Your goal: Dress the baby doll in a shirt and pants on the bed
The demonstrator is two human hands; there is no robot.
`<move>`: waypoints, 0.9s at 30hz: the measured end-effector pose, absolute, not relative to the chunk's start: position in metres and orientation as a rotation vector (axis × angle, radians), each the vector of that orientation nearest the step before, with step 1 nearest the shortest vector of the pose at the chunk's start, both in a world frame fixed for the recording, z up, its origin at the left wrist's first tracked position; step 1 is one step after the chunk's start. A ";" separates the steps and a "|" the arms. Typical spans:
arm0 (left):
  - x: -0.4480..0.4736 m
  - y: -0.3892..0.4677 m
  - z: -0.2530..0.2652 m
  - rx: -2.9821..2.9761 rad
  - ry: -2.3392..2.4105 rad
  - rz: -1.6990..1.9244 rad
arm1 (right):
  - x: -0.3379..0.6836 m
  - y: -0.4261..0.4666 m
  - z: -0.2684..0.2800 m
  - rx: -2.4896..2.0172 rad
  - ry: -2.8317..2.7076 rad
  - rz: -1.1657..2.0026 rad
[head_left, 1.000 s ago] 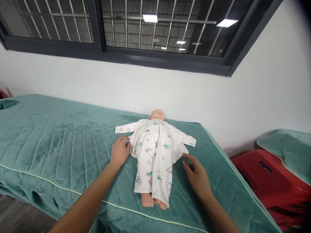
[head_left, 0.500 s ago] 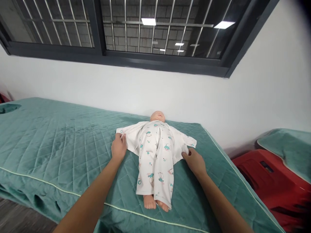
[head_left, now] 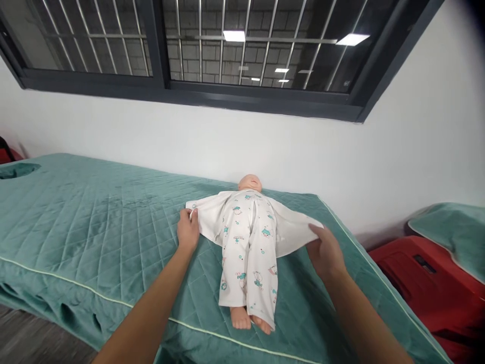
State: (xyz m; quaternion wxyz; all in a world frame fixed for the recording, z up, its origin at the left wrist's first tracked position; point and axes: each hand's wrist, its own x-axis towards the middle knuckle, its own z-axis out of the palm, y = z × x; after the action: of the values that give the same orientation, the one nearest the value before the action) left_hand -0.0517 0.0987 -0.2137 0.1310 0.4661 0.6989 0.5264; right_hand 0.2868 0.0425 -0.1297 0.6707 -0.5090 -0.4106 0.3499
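Note:
A baby doll [head_left: 250, 183] lies on its back, head toward the wall and bare feet [head_left: 240, 318] toward me. Printed white trousers [head_left: 248, 242] cover its legs and reach high up the body. A white baby shirt [head_left: 293, 230] spreads out to both sides of it. Its left part is pinched at the outer edge by my left hand [head_left: 188, 230], fingers closed. On the other side, my right hand [head_left: 326, 252] grips the edge of the shirt's right part between thumb and fingers, drawn out taut and slightly raised. The doll's arms are hidden by the cloth.
The doll rests on a bed with a green quilted cover [head_left: 125, 217]. Behind it are a white wall [head_left: 159, 136] and a barred window [head_left: 261, 50]. A red plastic object [head_left: 413, 283] and a green cushion-like cover [head_left: 454, 230] stand beyond the bed's right edge.
My right hand has moved outward to the right and slightly up, stretching the shirt's right part out flat. My left hand keeps its grip at the left edge. The view has shifted slightly.

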 end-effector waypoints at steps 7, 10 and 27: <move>-0.051 0.097 -0.207 1.337 1.985 1.478 | 0.209 0.030 -0.102 -1.202 -1.902 0.574; -0.051 0.097 -0.207 1.305 1.960 1.474 | 0.206 0.014 -0.126 -1.215 -2.069 0.389; 0.040 0.064 -0.110 1.684 1.178 1.242 | 0.237 0.067 -0.127 -1.489 -1.369 0.616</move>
State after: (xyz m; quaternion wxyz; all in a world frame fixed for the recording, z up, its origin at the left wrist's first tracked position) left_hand 0.0404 0.0640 -0.1104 0.3619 0.6537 0.4574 0.4822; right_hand 0.2370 0.0666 -0.1266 0.4912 -0.6135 -0.5639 0.2537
